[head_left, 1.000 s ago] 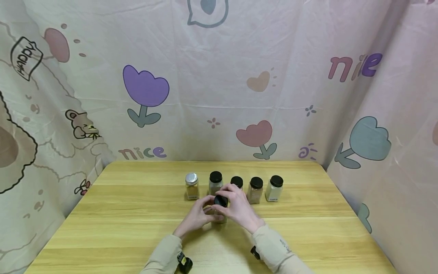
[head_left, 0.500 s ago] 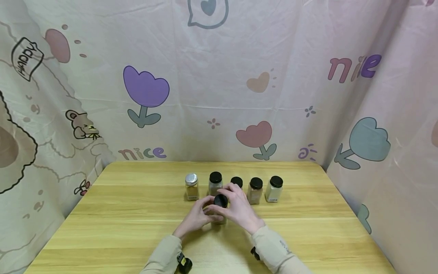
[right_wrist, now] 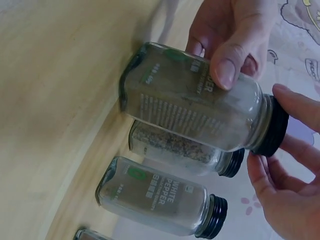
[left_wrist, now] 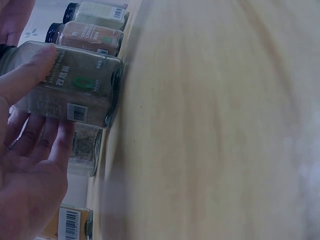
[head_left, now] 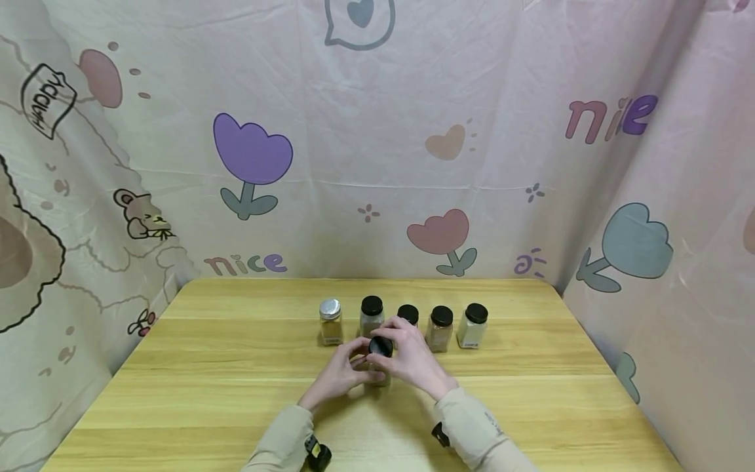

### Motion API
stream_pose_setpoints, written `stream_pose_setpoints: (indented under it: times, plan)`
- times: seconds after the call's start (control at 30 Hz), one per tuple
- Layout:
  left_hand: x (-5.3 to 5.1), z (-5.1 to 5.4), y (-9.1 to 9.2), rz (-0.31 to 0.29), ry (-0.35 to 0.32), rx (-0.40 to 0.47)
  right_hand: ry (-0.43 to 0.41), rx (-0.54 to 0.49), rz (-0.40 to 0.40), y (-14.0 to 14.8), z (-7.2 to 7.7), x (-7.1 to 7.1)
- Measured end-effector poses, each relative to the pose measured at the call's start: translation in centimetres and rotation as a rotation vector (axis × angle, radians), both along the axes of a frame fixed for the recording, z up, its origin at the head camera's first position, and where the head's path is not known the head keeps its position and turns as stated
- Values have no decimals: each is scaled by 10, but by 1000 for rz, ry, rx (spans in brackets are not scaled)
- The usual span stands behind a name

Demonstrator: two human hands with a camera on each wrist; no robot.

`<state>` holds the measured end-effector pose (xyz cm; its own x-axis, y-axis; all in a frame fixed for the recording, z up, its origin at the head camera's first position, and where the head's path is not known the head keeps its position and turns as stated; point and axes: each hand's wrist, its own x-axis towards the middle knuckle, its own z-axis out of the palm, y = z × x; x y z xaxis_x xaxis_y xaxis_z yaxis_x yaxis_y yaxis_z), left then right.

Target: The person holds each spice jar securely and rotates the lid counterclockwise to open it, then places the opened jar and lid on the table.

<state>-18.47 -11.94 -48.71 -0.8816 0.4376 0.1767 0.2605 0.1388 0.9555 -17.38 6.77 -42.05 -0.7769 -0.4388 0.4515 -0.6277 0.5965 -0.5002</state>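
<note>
A glass spice jar (right_wrist: 185,95) with brownish-grey powder stands upright near the middle of the wooden table. My left hand (head_left: 342,370) grips its body, with the thumb (left_wrist: 37,65) on one side and the fingers round the other. At the top, my right hand (head_left: 415,357) pinches the black lid (head_left: 381,346) between thumb and fingertips. The lid sits on the jar's neck; in the right wrist view a bare strip of glass shows below it. Part of the label is covered by the left thumb.
Behind the hands stands a row of several spice jars: a silver-capped one (head_left: 331,321) at left, then black-lidded ones, including a white pepper jar (right_wrist: 155,195) and a pale-filled jar (head_left: 473,325) at right. A printed curtain (head_left: 330,131) hangs behind the table (head_left: 236,393).
My right thumb and fingers shift slightly about the lid, moving out and back in. The left hand and the jar hold still.
</note>
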Motion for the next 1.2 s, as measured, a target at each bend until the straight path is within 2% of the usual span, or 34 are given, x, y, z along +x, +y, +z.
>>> stream_pose_setpoints:
  times: [0.17, 0.3, 0.53, 0.67, 0.83, 1.0, 1.2]
  plan:
    - [0, 0, 1, 6, 7, -12, -82, 3, 55, 7, 1, 0]
    - [0, 2, -1, 7, -4, -17, -113, 4, 98, 9, 2, 0]
    - [1, 2, -9, 9, 9, -41, -80, -14, 134, 8, -1, 1]
    - [1, 1, -16, 0, 11, -41, -50, -50, 152, 7, -6, 1]
    - [2, 0, -29, 17, 27, -62, 1, -110, 169, 3, -12, 2]
    - [2, 2, -45, 31, 46, -94, -7, -167, 174, -4, -15, 1]
    - [4, 4, -66, 65, 40, -134, -40, -199, 224, -13, -18, -2]
